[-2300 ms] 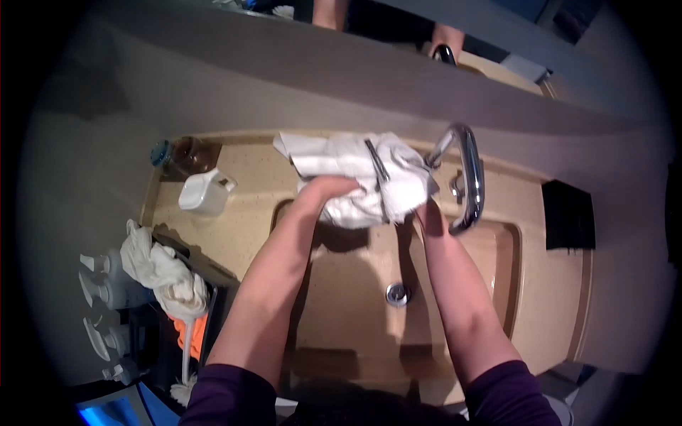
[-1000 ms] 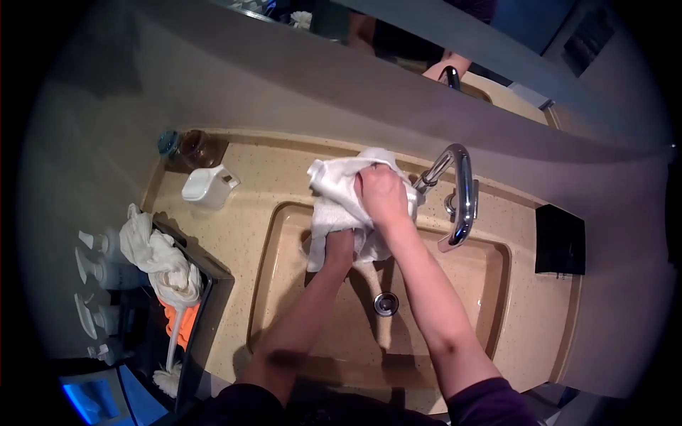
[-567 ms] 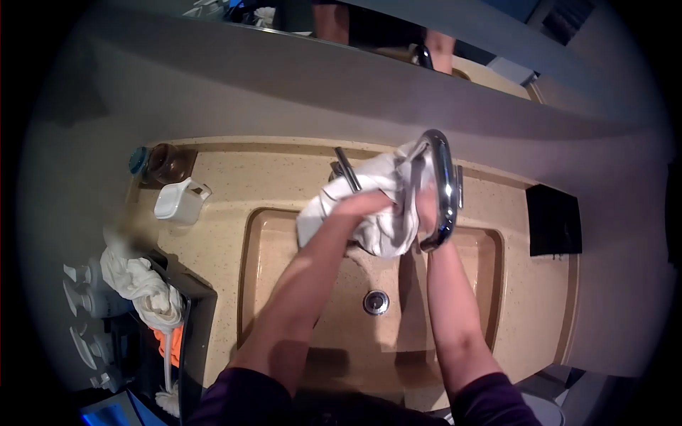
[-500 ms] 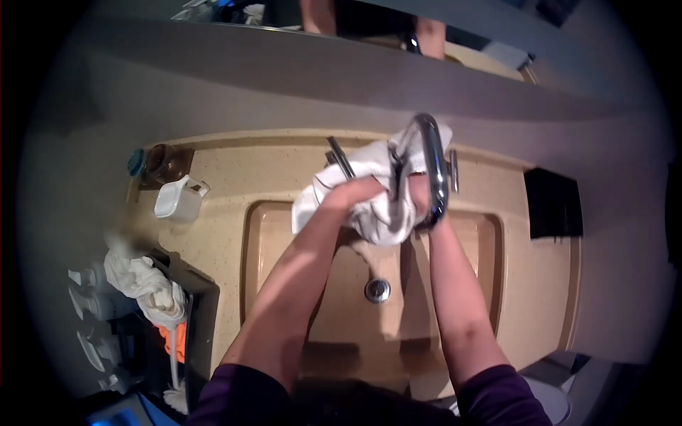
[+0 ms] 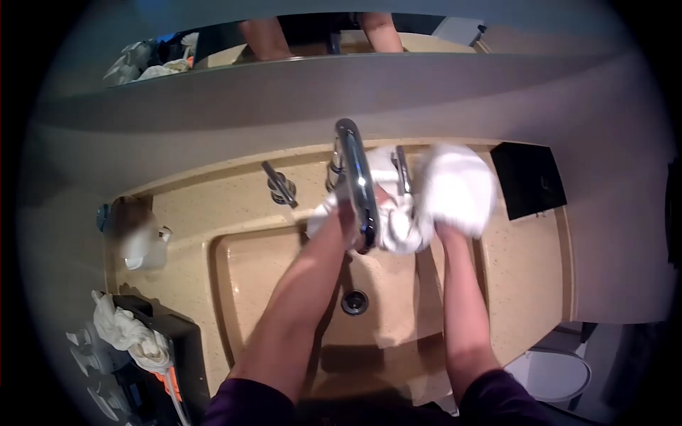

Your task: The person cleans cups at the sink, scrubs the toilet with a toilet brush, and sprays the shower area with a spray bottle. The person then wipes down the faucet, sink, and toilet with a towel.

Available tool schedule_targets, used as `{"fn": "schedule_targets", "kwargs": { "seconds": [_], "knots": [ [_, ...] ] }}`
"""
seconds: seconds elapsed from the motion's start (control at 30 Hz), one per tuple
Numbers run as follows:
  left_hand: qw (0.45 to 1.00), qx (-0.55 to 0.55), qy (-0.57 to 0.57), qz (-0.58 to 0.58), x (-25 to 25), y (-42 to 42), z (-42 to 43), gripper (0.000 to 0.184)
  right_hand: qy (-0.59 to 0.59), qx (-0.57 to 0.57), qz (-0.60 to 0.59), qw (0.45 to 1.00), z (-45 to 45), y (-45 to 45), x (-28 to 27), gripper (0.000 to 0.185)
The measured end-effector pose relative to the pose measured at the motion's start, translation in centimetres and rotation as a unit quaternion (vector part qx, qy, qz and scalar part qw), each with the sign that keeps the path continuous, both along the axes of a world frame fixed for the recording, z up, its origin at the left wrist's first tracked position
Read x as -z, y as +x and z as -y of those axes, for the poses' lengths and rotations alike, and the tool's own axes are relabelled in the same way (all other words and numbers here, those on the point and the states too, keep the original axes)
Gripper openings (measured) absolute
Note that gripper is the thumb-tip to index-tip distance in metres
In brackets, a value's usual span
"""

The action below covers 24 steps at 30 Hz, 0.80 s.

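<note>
A white cloth (image 5: 403, 231) is bunched behind the basin and around the right tap handle (image 5: 403, 170). My left hand (image 5: 349, 216) is on the cloth beneath the curved chrome faucet (image 5: 357, 181), which hides part of it; how its fingers lie does not show. On the right, my right hand (image 5: 443, 228) is wrapped in a raised, motion-blurred part of the same cloth, its fingers covered. The left tap handle (image 5: 279, 186) stands uncovered. Below the hands lie the basin (image 5: 238, 284) and its round drain (image 5: 354, 302).
A black box (image 5: 529, 179) sits at the counter's right end. At the left are a white cup (image 5: 148, 250) and a brown glass jar (image 5: 131, 214). Nearer, a black caddy (image 5: 186, 348) holds a crumpled cloth (image 5: 131, 334) beside spray bottles (image 5: 92, 348). A mirror (image 5: 320, 39) runs along the wall.
Both hands and the cloth have moved right along the back of the sink, from the faucet area to the right tap handle. The right hand has moved away from the left. The view has shifted.
</note>
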<state>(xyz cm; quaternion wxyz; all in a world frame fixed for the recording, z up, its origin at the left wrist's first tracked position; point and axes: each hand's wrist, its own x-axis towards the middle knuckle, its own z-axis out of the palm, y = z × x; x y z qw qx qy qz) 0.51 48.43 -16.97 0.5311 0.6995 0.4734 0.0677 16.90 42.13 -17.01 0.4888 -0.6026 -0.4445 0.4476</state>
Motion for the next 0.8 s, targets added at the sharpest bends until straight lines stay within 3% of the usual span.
{"fn": "schedule_targets", "kwargs": {
  "seconds": [0.1,0.17,0.2,0.23,0.27,0.3,0.37,0.4,0.43,0.5,0.53,0.57,0.6,0.7,0.77,0.8],
  "knots": [
    [0.993,0.034,-0.021,0.107,0.7,0.5,-0.5,0.032,-0.013,-0.015,-0.047,0.999,-4.2,0.3,0.6,0.046],
    [0.987,0.017,0.034,0.155,2.0,1.1,0.6,0.032,0.011,-0.037,0.048,0.998,-1.7,-1.1,0.4,0.046],
    [0.98,0.002,0.105,0.167,3.0,1.2,1.4,0.032,-0.048,-0.025,0.082,0.995,-0.3,-2.0,0.2,0.044],
    [0.968,-0.003,0.198,0.156,4.0,0.9,2.0,0.032,-0.011,0.003,0.125,0.992,1.1,-3.2,0.4,0.044],
    [0.925,-0.089,0.354,0.106,5.4,-0.3,4.7,0.027,-0.015,-0.049,0.212,0.976,1.9,-3.8,0.0,0.041],
    [0.877,0.02,0.479,0.033,6.3,-2.0,4.8,0.042,0.002,0.015,0.179,0.984,1.7,-5.0,0.9,0.033],
    [0.931,-0.059,0.356,0.054,6.6,-3.5,6.3,0.038,0.293,0.075,0.256,0.918,2.1,-7.5,3.4,0.027],
    [0.945,-0.088,0.312,0.054,6.4,-4.4,6.7,0.036,0.294,0.053,0.411,0.861,1.3,-8.5,5.0,0.025],
    [0.95,-0.104,0.29,0.048,6.3,-5.0,6.8,0.034,0.306,0.075,0.402,0.86,0.8,-8.9,5.1,0.026],
    [0.956,-0.127,0.263,0.029,5.8,-6.1,7.1,0.031,0.209,-0.021,0.551,0.808,0.5,-7.9,2.7,0.03],
    [0.959,-0.129,0.252,0.021,5.5,-6.5,7.2,0.029,0.192,-0.034,0.524,0.829,0.5,-7.0,1.6,0.034],
    [0.962,-0.128,0.241,0.016,5.4,-6.7,7.2,0.028,0.271,0.01,0.525,0.807,1.2,-5.5,2.3,0.025],
    [0.964,-0.128,0.231,0.014,5.3,-6.8,7.1,0.026,0.281,0.015,0.475,0.834,1.7,-4.1,3.0,0.024],
    [0.978,-0.116,0.165,0.06,4.2,-6.4,6.7,0.023,0.125,0.039,0.467,0.874,2.4,0.4,1.9,0.024],
    [0.984,-0.095,0.083,0.129,2.8,-4.9,5.4,0.022,0.131,0.007,0.476,0.87,1.6,3.1,1.2,0.028],
    [0.983,-0.085,0.041,0.157,2.1,-4.0,4.8,0.022,0.096,-0.035,0.404,0.909,0.9,2.8,1.4,0.034]
  ]
}}
